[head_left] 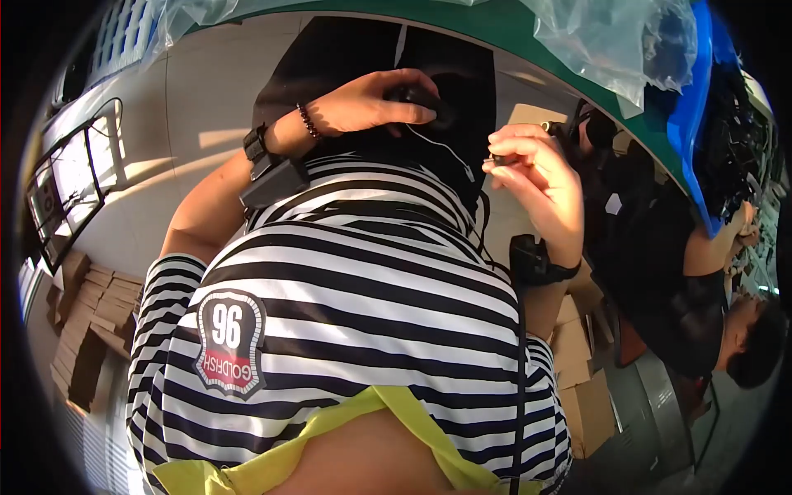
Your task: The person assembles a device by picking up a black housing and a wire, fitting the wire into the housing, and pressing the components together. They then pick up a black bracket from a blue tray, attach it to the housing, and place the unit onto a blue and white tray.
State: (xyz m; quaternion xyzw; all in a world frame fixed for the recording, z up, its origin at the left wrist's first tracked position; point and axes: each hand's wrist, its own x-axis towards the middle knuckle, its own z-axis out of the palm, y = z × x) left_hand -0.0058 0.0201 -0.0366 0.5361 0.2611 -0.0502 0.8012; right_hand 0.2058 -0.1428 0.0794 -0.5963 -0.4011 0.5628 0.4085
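Over my dark-clad lap, my left hand (375,103) curls its fingers around a rounded black object (410,96), partly hidden by the fingers and shadow. From beneath that hand runs a thin white cord (441,145), ending in a small pale tip. My right hand (538,173), off to the right, pinches a small black piece (498,160) between thumb and fingers; its exact kind is too small to tell. The two hands are apart.
A green-edged table (462,21) curves across the top, with clear plastic bags (619,45) on it. At right stands a blue bin (701,124) of dark parts, beside a co-worker in black (668,256). Cardboard (91,318) is stacked lower left; a black metal frame (70,194) stands at left.
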